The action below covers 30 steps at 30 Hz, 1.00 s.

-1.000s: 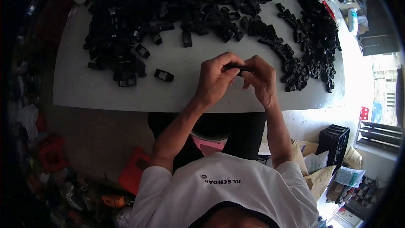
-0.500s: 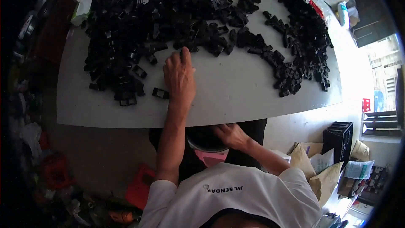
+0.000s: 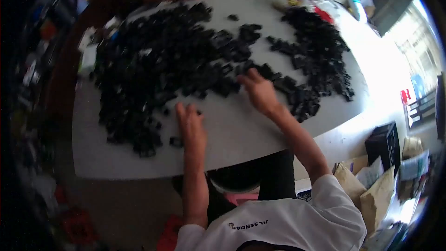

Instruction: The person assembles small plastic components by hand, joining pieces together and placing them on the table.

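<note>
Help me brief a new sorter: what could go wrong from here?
The right hand, near black parts strung between the left pile and right pile, might mix the piles. The left hand could knock the loose black part beside it.

Lg. heap [image 3: 139, 79] of small blk pcs at L, jumbled; smaller heap [image 3: 320, 46] at R. R hand [image 3: 262, 94] at pcs along lg. heap's near edge, contact unclear w/ blur. L hand [image 3: 191, 126] just beside loose pc [image 3: 175, 142]; dark bit [image 3: 199, 113] at its fingers, too blurred to ID.
</note>
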Available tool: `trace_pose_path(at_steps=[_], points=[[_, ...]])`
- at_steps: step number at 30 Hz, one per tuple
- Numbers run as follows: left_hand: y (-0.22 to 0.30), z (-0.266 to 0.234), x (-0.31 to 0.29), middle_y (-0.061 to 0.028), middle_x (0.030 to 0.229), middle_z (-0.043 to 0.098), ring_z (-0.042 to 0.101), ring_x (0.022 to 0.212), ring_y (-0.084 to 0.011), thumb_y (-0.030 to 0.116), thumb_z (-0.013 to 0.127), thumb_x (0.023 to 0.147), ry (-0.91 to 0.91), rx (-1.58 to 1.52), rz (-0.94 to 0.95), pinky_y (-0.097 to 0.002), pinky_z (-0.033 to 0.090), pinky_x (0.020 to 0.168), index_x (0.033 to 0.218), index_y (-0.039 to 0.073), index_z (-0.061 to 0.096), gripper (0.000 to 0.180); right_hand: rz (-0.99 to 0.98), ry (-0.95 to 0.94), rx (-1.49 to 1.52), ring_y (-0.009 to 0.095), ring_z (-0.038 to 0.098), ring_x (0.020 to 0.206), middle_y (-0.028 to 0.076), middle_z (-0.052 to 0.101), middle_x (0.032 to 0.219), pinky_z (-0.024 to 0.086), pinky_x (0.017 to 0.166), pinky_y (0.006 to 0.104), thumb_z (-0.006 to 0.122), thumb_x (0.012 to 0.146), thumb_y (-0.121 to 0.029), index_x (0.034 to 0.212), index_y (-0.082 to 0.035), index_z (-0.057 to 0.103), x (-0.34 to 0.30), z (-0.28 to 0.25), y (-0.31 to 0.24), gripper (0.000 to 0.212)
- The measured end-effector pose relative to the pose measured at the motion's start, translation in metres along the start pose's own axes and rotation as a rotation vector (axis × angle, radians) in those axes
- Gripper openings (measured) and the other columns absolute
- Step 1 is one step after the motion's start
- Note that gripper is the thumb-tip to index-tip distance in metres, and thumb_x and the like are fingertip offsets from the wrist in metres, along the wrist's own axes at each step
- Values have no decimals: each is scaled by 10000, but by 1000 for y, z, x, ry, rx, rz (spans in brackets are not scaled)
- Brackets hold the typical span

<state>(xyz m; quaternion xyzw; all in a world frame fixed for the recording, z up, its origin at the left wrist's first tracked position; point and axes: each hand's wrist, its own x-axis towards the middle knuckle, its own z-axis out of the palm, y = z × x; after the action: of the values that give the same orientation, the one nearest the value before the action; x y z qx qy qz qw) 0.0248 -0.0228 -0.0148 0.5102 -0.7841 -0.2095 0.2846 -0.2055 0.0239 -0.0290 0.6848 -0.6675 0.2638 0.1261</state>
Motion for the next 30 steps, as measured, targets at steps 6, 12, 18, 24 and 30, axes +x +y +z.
trace_pose_path(at_steps=[6,12,18,24,30], points=[[-10,-20,-13,-164,1202,481,501,1135,-304,-23,662,794,-112,258,1,-396,468,952,1022,-27,575,243,-51,-156,-25,325,545,982,156,477,1038,534,688,394,543,766,-102,1056,-69,559,-3,19,-20,292],[-9,-14,-10,-152,1052,465,494,997,-330,-64,677,736,-5,276,167,-452,441,808,957,-8,511,282,-88,-107,65,296,531,887,146,466,961,489,603,371,524,771,-79,934,-1,490,-15,4,-25,184],[-2,-18,1,-132,994,480,495,943,-290,-20,594,836,88,186,212,-418,434,783,1000,20,491,197,-36,-82,169,312,554,861,154,481,949,498,638,382,572,724,-63,971,25,479,-13,-6,-31,278],[4,-9,-1,-131,1031,502,531,917,-268,52,594,874,52,-229,110,-369,469,777,1060,31,485,216,-28,-90,211,324,550,864,147,475,950,491,610,409,577,720,-66,954,3,458,-19,-2,-26,272],[9,-6,-9,-65,909,551,539,781,-180,104,634,863,13,-341,100,-280,467,702,1052,59,499,236,134,-38,352,349,559,836,153,486,884,463,611,453,608,747,-69,953,-11,450,-28,-9,-36,266]])
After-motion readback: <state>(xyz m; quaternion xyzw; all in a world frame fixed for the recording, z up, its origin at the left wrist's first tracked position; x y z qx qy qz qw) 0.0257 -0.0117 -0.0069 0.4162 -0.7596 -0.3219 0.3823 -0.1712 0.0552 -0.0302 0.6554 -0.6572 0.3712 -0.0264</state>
